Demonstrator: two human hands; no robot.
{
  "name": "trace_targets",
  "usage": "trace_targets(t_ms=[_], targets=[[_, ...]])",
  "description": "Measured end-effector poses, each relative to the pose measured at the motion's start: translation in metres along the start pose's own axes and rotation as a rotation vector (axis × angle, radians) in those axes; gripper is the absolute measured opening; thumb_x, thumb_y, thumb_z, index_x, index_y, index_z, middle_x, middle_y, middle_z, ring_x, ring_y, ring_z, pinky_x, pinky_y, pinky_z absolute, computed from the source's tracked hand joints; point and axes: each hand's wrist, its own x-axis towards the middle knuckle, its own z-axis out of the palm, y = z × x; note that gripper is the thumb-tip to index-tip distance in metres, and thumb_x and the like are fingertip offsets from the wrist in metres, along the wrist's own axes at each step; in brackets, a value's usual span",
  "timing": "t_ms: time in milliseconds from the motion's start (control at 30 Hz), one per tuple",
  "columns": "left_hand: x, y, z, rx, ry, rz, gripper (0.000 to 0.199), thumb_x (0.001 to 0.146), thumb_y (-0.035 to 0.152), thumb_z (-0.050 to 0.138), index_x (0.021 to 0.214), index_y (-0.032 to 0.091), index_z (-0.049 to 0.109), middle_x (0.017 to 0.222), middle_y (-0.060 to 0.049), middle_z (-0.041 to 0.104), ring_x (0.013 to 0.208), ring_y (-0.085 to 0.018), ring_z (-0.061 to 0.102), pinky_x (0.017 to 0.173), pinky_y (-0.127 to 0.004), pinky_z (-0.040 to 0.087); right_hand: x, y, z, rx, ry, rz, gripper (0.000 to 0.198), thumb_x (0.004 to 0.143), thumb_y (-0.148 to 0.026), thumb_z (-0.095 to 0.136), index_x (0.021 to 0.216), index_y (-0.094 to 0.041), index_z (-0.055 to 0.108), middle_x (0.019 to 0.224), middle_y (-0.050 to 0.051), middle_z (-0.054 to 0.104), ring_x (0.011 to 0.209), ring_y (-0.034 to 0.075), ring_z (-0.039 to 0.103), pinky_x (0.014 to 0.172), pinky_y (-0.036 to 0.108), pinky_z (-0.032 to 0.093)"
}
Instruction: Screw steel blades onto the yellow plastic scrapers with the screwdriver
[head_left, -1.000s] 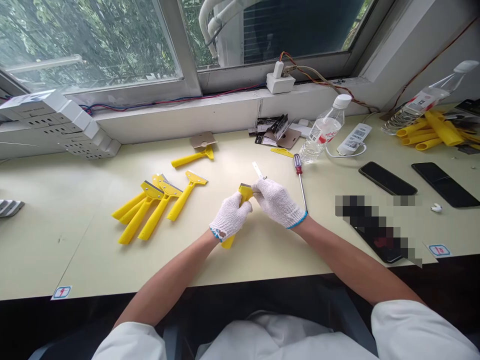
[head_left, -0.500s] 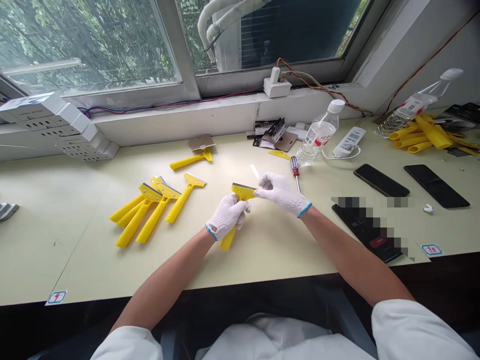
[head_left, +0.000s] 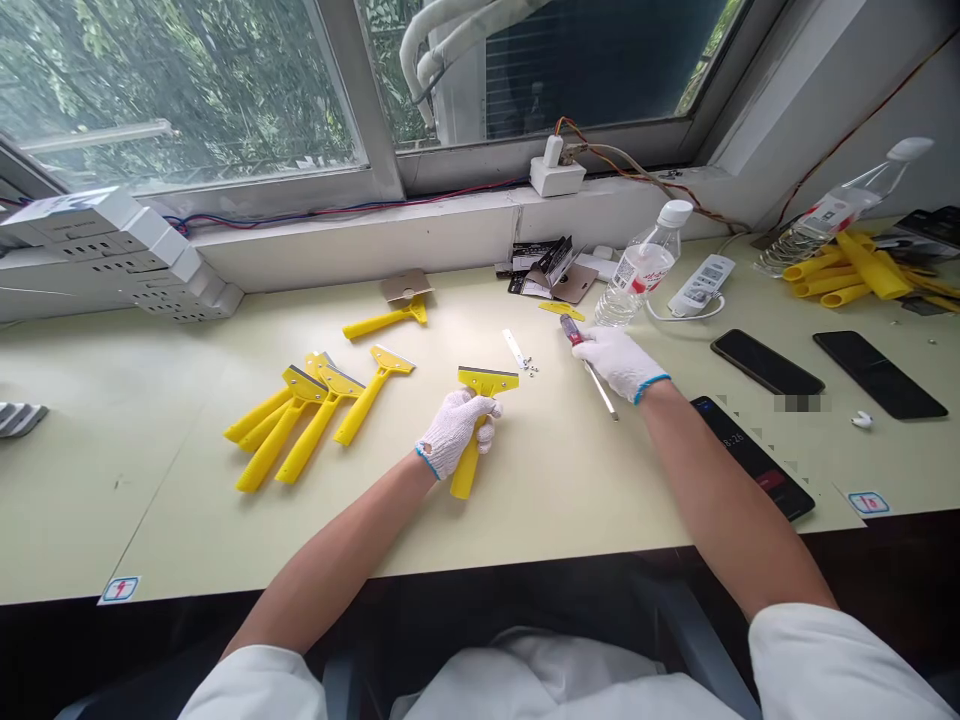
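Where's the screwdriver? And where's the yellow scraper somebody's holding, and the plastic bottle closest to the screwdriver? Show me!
Screwdriver [head_left: 571, 330]: head view, on its handle.
Held yellow scraper [head_left: 488, 382]: head view, on its wide yellow end.
Closest plastic bottle [head_left: 643, 268]: head view, on its label.

The held scraper [head_left: 488, 382] looks smooth plastic, the screwdriver shaft [head_left: 600, 388] shiny metal, the gloves [head_left: 450, 432] rough knitted cloth, the worktop [head_left: 566, 500] smooth.

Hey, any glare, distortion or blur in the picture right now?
Head view: daylight through the window leaves a pale sheen on the table; head view: the far-right bottle and white boxes lean outward, probably lens distortion; head view: left hand, right hand and screwdriver look fairly sharp, but the tiny metal parts lack detail.
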Motion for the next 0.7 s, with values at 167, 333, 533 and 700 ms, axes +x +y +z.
trace_targets(t_ms=[167,333,533,700], targets=[[0.003,-0.001,0.001,-0.045,0.059,0.016,0.022,0.080,0.028,0.076,0.091,0.020,0.059,0.083,0.000,0.059,0.052,-0.008,0.046,0.045,-0.025,0.043,-0.023,-0.036,-0.008,0.850,-0.143,-0.026,0.045,0.068,-0.030,0.079,0.109,-0.023,0.063,0.071,-0.007,0.055,0.047,0.009,0.035,0.041,0.024,0.027],[0.005,-0.003,0.001,-0.064,0.071,0.036,0.026,0.079,0.027,0.077,0.097,0.021,0.060,0.091,-0.001,0.062,0.052,-0.007,0.048,0.044,-0.025,0.045,-0.043,-0.055,-0.003,1.062,-0.055,-0.106,0.039,0.082,-0.052,0.080,0.108,-0.026,0.064,0.076,-0.004,0.066,0.042,0.007,0.035,0.036,0.022,0.024],[0.007,-0.003,-0.001,-0.061,0.083,0.028,0.024,0.077,0.025,0.077,0.095,0.019,0.063,0.091,-0.002,0.063,0.054,-0.007,0.050,0.044,-0.025,0.045,-0.054,-0.058,0.006,1.057,0.536,-0.319,0.024,0.083,-0.039,0.081,0.092,-0.029,0.060,0.073,-0.001,0.073,0.059,0.018,0.067,0.040,0.023,0.044],[0.008,-0.003,-0.001,-0.109,0.087,0.012,0.024,0.075,0.022,0.077,0.094,0.018,0.062,0.096,-0.004,0.064,0.056,-0.006,0.048,0.044,-0.024,0.043,-0.065,-0.058,0.010,0.931,0.486,-0.490,0.022,0.085,-0.039,0.080,0.093,-0.030,0.061,0.074,-0.003,0.075,0.051,0.018,0.065,0.039,0.029,0.047]])
